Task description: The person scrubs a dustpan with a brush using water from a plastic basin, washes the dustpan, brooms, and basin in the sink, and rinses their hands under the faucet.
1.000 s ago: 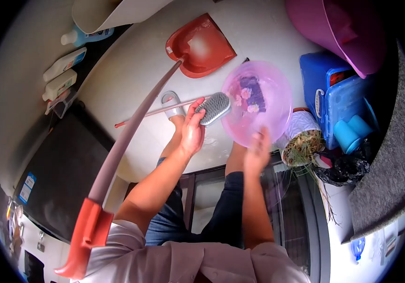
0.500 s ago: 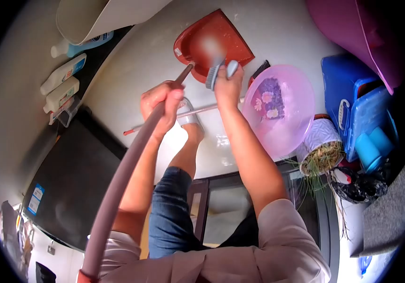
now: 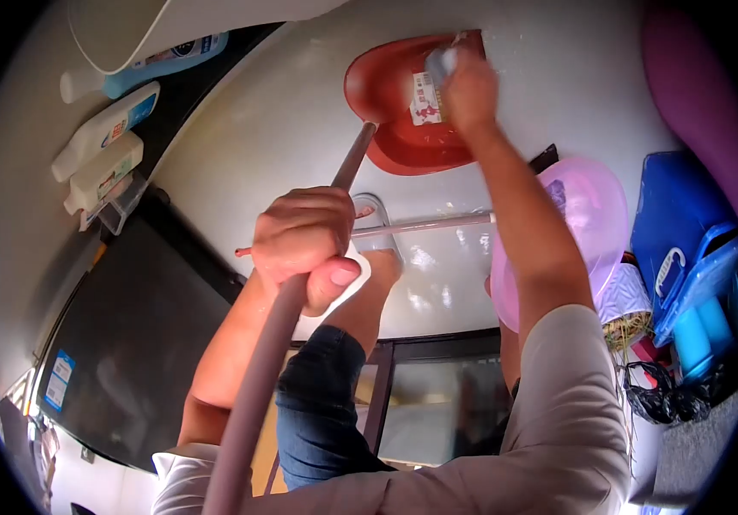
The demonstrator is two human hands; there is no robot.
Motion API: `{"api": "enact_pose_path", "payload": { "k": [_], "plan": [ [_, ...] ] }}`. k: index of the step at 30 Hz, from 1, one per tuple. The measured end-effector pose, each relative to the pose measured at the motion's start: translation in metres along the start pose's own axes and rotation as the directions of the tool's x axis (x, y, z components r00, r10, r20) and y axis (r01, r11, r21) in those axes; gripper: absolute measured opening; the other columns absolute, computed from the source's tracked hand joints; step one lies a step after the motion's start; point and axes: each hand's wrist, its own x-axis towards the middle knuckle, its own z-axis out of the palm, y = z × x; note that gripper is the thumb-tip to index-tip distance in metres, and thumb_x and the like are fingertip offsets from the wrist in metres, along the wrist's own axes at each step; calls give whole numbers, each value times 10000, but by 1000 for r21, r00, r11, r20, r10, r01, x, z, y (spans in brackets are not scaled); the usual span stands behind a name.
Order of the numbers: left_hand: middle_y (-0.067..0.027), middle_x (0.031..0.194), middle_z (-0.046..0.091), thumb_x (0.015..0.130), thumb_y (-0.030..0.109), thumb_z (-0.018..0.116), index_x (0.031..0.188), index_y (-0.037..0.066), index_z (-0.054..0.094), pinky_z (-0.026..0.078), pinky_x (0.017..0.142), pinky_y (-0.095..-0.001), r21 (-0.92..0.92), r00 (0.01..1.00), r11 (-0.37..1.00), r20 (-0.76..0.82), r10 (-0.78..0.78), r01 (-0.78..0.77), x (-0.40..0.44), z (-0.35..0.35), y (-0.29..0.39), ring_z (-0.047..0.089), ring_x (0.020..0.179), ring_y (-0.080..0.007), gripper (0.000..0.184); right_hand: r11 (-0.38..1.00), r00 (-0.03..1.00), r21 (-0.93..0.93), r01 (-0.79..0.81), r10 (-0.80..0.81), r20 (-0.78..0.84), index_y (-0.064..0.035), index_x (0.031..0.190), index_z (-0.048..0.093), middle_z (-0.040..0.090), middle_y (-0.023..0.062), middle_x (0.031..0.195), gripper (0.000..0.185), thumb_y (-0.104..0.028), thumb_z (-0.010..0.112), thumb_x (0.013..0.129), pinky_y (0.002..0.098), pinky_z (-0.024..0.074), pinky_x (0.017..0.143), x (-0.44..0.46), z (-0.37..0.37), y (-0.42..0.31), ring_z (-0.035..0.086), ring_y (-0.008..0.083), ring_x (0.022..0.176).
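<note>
My left hand (image 3: 307, 245) is wrapped round the long brown handle (image 3: 253, 399) of a red dustpan (image 3: 399, 153). The pan lies on the pale floor, its inside facing up. My right hand (image 3: 473, 96) holds a grey scrubbing brush (image 3: 437, 63) at the pan's right side, and motion smears the fingers. The brush is partly hidden by the hand, and I cannot tell whether its bristles touch the pan. A white and red label (image 3: 425, 99) shows inside the pan, just below the brush.
A translucent pink basin (image 3: 599, 227) stands under my right forearm. Blue containers (image 3: 669, 193) and a potted plant (image 3: 626, 296) are beyond it. A thin pole (image 3: 429, 226) lies across the floor by my slippered foot. Bottles (image 3: 111, 130) and a black appliance (image 3: 128, 335) line the left.
My right hand has carried the brush from the pan's near edge up to its far right part. The pan has turned, and its label now shows clearly. My left hand keeps the handle.
</note>
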Motion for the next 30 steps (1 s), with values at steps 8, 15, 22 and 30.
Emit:
{"api": "enact_pose_path", "payload": {
  "k": [8, 15, 22, 30],
  "plan": [
    [-59, 521, 369, 902, 203, 671, 562, 54, 345, 338, 441, -357, -47, 999, 999, 35, -1, 3, -3, 2, -1, 395, 434, -238, 493, 940, 938, -232, 250, -294, -181, -101, 1210, 590, 584, 168, 924, 337, -120, 538, 877, 431, 510, 729, 17, -17, 17, 621, 302, 877],
    [-53, 516, 379, 923, 209, 650, 571, 50, 363, 366, 451, -346, -35, 998, 999, 65, 25, -23, 3, -3, -5, 400, 427, -229, 481, 845, 880, -254, 471, -431, 200, -139, 1318, 540, 599, 125, 1042, 393, -169, 502, 929, 416, 523, 818, 5, -28, 22, 590, 274, 1029],
    [-57, 518, 392, 955, 202, 608, 575, 50, 344, 378, 455, -349, -41, 998, 998, 49, 45, -43, 5, 1, -7, 405, 428, -233, 488, 849, 833, -22, 528, -512, 211, -101, 1364, 500, 590, 156, 1124, 471, -132, 568, 899, 423, 505, 930, -45, -4, -1, 559, 306, 1112],
    [-53, 520, 365, 949, 223, 636, 570, 53, 342, 358, 451, -351, -65, 993, 998, 115, 8, 0, -1, 1, -3, 408, 443, -242, 509, 925, 961, 274, 265, -278, 10, -19, 1176, 571, 623, 190, 1161, 337, -42, 612, 843, 449, 467, 1008, 12, 9, -32, 559, 362, 1122]
  ]
}}
